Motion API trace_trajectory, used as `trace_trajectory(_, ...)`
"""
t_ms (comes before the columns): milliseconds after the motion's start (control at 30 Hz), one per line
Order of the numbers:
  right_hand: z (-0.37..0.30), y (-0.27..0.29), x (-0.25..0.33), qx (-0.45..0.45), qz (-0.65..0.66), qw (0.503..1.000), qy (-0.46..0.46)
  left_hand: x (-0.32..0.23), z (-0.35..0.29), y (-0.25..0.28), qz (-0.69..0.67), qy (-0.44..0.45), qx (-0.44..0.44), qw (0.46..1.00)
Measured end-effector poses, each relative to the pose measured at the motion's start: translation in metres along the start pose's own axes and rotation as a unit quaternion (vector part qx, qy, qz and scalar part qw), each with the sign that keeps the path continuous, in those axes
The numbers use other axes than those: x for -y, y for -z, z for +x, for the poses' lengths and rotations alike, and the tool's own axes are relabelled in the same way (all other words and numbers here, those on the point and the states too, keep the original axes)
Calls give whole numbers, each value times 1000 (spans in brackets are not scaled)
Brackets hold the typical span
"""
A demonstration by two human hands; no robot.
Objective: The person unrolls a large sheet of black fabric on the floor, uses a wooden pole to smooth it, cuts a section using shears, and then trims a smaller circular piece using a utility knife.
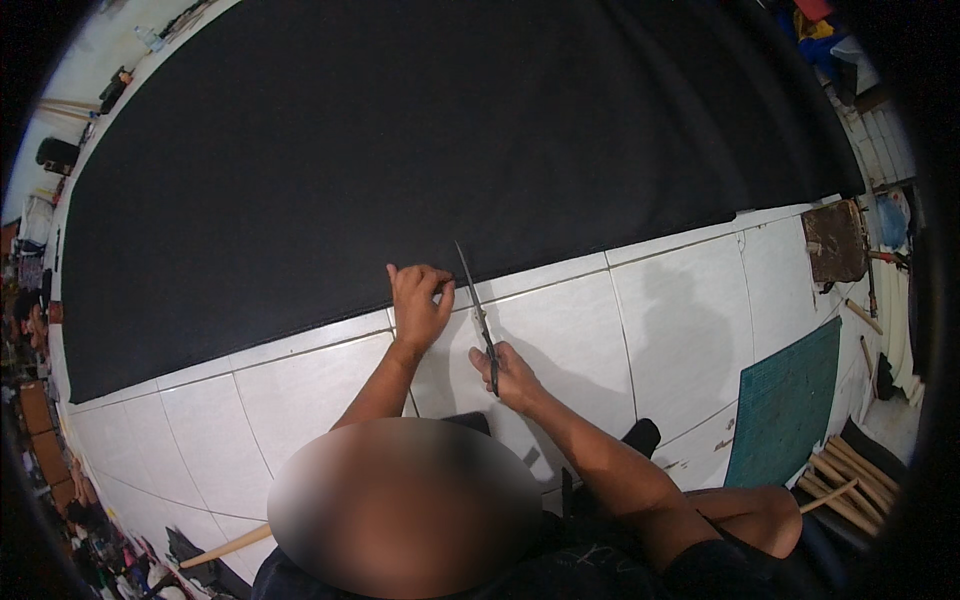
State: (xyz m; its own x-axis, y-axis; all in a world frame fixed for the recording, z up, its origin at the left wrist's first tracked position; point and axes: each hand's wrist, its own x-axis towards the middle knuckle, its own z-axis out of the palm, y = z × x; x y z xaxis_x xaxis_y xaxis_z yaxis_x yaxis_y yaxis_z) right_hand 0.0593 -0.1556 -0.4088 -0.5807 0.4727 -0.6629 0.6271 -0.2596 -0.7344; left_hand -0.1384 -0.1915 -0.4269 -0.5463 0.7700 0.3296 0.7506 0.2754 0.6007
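Observation:
A large sheet of black fabric (300, 170) lies spread over the white tiled floor, its near edge running slantwise in front of me. At that edge my left hand (420, 300) is closed, thumb and fingers pinching the fabric, with the little finger sticking out. Just to its right, my right hand (512, 378) grips a pair of long scissors (481, 312) by the dark handles. The blades point away from me and cross the fabric's edge. Whether the lower blade is beneath the cloth I cannot tell.
On the right, a green mat (785, 405) lies on the tiles (540, 310), with several wooden sticks (850, 470) beyond it. A worn brown block (836, 242) sits near the fabric's right corner. Clutter (35, 350) lines the left side.

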Motion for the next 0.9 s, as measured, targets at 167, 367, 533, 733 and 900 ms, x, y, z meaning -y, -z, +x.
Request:
trace_trajectory(167,2,-2,-2,1,1,1000,2,1,0,1,9,2,4,1000)
trace_trajectory(367,4,-3,-4,-8,-8,1000,9,-1,0,0,2,-2,3,1000)
trace_trajectory(533,5,-4,-7,-8,-5,1000,19,6,-3,3,-13,-8,21,1000)
trace_trajectory(733,7,-2,-3,5,20,1000,-10,13,-3,5,-24,-6,20,999)
trace_trajectory(900,9,-4,-9,-9,29,999,16,9,1,7,-3,13,39,999)
